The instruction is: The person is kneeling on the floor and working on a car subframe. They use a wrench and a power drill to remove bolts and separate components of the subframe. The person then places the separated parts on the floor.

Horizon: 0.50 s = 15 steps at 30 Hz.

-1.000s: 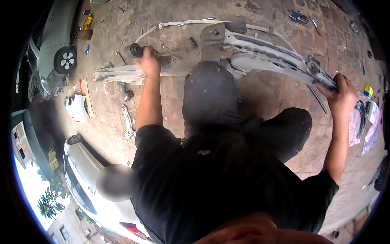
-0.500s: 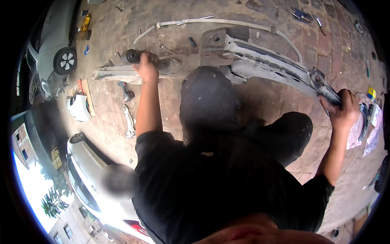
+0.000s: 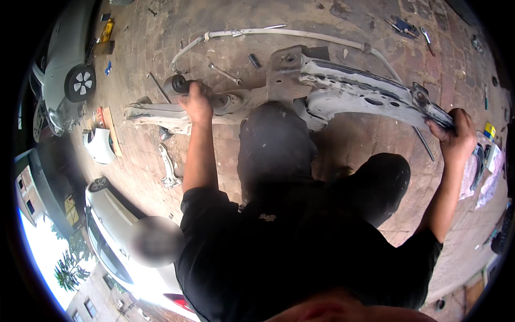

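A long grey metal car subframe (image 3: pixel 354 102) spans the space in front of my knees, dusty and worn, with holes along its right half. My left hand (image 3: pixel 197 104) is closed round its left part, beside a dark round bushing (image 3: pixel 177 83). At the far right end, my right hand (image 3: pixel 457 137) grips the subframe's narrow tip, fingers curled over the top. Just beyond the subframe a thin curved stabilizer bar (image 3: pixel 300 33) lies on the paving. Between the two are a combination wrench (image 3: pixel 225 74) and a black socket (image 3: pixel 254 60).
A ratchet (image 3: pixel 427 41) and dark tools lie at the far right. A control arm (image 3: pixel 168 167) and a white panel (image 3: pixel 100 146) are on the left. Cars (image 3: pixel 80 75) stand further left. Plastic-wrapped parts (image 3: pixel 485 166) and a yellow box (image 3: pixel 489 130) lie right. A person (image 3: pixel 156 241) is at lower left.
The subframe has tilted in my hands, showing more of its holed face. Both hands have shifted slightly toward me and keep their grip. Dark rods under its two ends now show.
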Motion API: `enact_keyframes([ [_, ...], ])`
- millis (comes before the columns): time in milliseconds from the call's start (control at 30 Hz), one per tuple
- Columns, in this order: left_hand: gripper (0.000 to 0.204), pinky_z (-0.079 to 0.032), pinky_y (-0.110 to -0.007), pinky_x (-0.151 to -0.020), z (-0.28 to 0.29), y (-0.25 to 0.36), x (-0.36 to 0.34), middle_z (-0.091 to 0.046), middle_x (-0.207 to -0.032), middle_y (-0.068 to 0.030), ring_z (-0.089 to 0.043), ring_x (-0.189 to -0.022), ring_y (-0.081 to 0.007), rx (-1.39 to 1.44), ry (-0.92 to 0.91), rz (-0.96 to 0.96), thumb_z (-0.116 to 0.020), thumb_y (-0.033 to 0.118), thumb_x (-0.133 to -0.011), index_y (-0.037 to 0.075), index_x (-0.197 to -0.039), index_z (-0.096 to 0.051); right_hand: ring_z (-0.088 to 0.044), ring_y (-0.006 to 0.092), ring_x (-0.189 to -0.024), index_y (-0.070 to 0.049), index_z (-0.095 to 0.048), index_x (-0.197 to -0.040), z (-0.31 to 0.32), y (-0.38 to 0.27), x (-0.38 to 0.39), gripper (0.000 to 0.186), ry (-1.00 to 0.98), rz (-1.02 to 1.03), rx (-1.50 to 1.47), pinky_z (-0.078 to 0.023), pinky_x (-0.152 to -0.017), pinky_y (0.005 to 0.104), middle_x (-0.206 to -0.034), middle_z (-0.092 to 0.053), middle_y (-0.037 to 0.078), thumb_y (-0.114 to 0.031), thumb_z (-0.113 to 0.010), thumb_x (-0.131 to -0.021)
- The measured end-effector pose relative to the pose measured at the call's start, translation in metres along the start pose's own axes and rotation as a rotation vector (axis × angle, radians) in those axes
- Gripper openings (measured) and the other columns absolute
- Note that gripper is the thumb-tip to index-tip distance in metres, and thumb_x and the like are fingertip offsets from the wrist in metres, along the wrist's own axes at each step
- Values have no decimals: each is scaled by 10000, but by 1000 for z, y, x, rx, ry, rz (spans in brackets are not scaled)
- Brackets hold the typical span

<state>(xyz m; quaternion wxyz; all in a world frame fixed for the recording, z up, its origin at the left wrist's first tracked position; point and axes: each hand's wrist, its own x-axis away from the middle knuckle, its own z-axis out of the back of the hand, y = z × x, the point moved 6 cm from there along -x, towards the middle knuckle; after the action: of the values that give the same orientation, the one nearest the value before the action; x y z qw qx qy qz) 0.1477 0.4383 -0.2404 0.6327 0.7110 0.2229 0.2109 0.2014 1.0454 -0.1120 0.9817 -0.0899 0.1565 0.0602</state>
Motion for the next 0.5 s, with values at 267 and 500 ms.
enact_keyframes([
  [267,104,-362,-274,-482,-11,-7,1,-500,-646,-28,-453,-527,-123,29,4,97,-617,67,-811,-29,-811,-576,-566,324,-673,-10,-610,-821,-22,8,-30,547,17,85,-72,-471,-615,383,-742,-573,128,-419,-879,-579],
  [500,100,-352,-274,-475,-17,-4,3,-495,-651,-32,-437,-524,-120,20,-11,108,-600,59,-824,-36,-826,-566,-563,325,-674,-9,-613,-830,-19,7,-28,555,38,52,-68,-467,-612,386,-749,-574,128,-431,-873,-579],
])
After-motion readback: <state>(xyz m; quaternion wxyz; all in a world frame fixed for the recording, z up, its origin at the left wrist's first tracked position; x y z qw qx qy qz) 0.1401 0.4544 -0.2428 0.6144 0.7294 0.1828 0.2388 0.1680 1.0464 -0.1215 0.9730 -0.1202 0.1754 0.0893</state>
